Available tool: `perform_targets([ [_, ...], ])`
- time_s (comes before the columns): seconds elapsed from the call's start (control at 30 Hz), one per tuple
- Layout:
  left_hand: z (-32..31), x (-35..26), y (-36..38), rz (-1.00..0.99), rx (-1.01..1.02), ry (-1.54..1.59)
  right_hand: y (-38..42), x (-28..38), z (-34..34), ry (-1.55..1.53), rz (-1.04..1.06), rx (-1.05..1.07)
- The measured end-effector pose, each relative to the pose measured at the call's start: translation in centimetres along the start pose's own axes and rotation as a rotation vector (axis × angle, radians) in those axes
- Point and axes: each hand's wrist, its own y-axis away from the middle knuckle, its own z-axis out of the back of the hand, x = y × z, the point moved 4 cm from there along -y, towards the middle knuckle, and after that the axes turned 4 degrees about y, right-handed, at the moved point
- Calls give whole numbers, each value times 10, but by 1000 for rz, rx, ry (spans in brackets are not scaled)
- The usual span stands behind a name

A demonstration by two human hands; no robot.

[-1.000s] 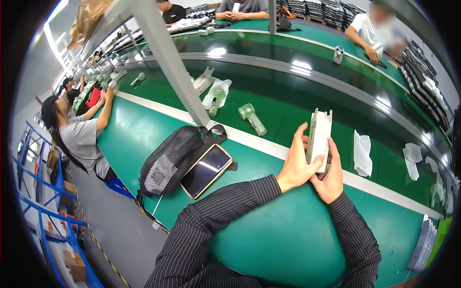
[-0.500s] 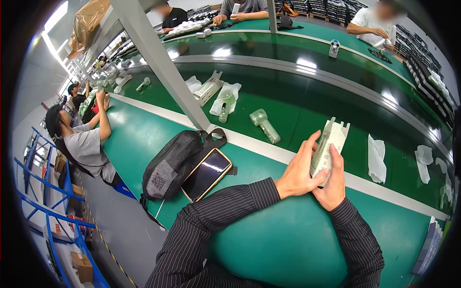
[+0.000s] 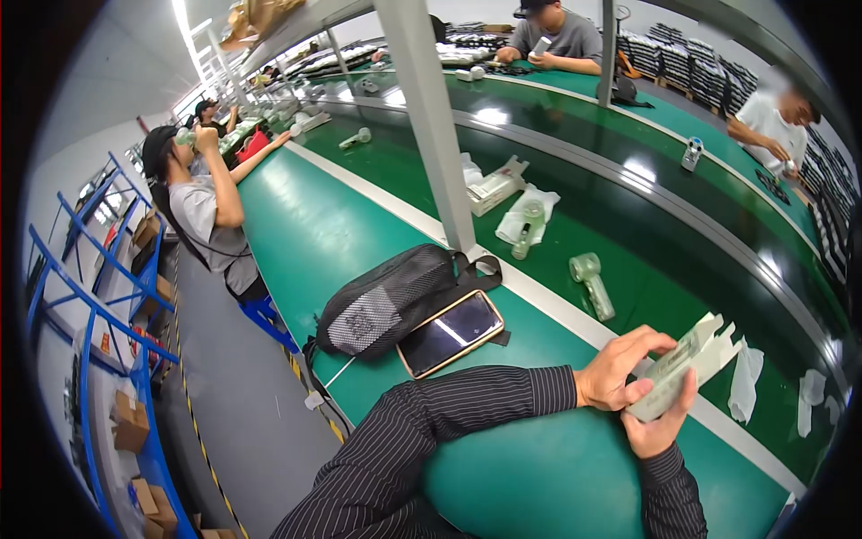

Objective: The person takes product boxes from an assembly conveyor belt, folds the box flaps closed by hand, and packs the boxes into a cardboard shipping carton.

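Note:
Both of my hands are on a small pale carton (image 3: 690, 366), tilted, with its flaps standing open at the far end. My left hand (image 3: 620, 370) grips its near left side, fingers curled over the edge. From below and the right, my right hand (image 3: 657, 428) is closed around the lower end. Whether anything is inside the carton is hidden. Beyond my hands, on the dark green belt, a translucent pale green handheld fan (image 3: 593, 287) lies bare. Another such fan (image 3: 532, 225) rests on a white wrapping sheet (image 3: 544, 199).
A black mesh bag (image 3: 391, 301) and a phone (image 3: 452, 332) lie left of my arms on the green table (image 3: 305, 235). A grey post (image 3: 422, 126) rises at the belt's edge. Another carton (image 3: 496, 187) and white wrappers (image 3: 745, 384) lie on the belt. Co-workers sit left and across.
My view has swung left, so the scene sits further right. The carton leans more to the right, still between both hands. The left co-worker now has one arm stretched along the table.

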Motion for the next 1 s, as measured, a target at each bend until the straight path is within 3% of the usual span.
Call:
perform_targets([
  [0.2, 19, -9, -8, -23, -113, 4, -11, 46, 13, 196, 85, 67],
  [0.37, 28, -7, -4, -1, -87, -56, 9, 58, 20, 157, 6, 212],
  [0.5, 40, -10, -5, -67, -31, -65, 1, 65, 10, 166, 17, 181],
  [0.63, 60, -15, -8, 45, -120, -68, -13, 77, 1, 177, 22, 192],
  [0.7, 73, -23, -20, -39, -125, -117, -13, 79, 0, 121, 26, 174],
  [0.8, 125, -36, -61, -126, -243, -429, -22, 93, -4, 132, 24, 295],
  [0.83, 144, -40, -77, -125, -310, -568, -16, 88, -7, 79, -93, 399],
  [0.9, 174, -35, -96, 7, -389, -832, -19, 89, 0, 130, -72, 423],
  [1.0, 210, -21, -91, 255, -174, -1103, -17, 79, 10, 245, -14, 453],
])
